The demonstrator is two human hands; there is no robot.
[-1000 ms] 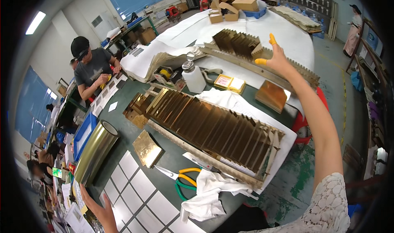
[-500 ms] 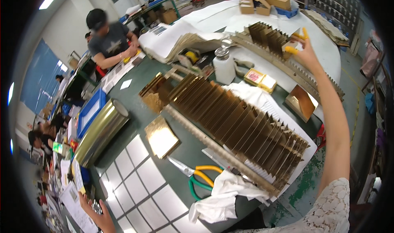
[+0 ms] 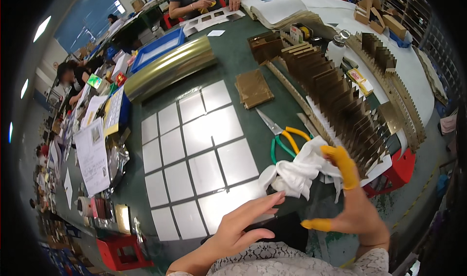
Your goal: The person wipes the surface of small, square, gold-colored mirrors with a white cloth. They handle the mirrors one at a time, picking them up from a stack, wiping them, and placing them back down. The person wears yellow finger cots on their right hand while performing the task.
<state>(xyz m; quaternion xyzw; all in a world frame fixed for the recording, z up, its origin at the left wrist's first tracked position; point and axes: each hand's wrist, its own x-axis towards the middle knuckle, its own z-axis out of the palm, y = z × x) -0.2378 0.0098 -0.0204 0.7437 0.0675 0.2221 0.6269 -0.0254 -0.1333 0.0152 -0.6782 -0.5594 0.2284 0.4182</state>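
Above the table's near edge, my left hand (image 3: 243, 223) is open and bare, its fingers stretched and its thumb apart. My right hand (image 3: 352, 205) wears yellow finger covers on thumb and fingers; thumb and forefinger stand wide apart with nothing seen between them. Its fingers hover over or rest against a crumpled white cloth (image 3: 294, 176); I cannot tell which. Left of the cloth, several pale square plates (image 3: 205, 167) lie in a grid. Scissors (image 3: 291, 138) with yellow and green handles lie beyond the cloth. A stack of gold-brown sheets (image 3: 254, 89) sits farther off.
A slotted rack of upright brown sheets (image 3: 335, 98) fills the right side. A gold film roll (image 3: 170, 71) and a blue tray (image 3: 158, 50) lie at far left. A white bottle (image 3: 335, 50) stands behind the rack. Across the table, a person (image 3: 202, 1) works.
My view has swung toward the plates. My right hand has come back from the far rack to the cloth. My left hand has moved from the lower left to the near middle.
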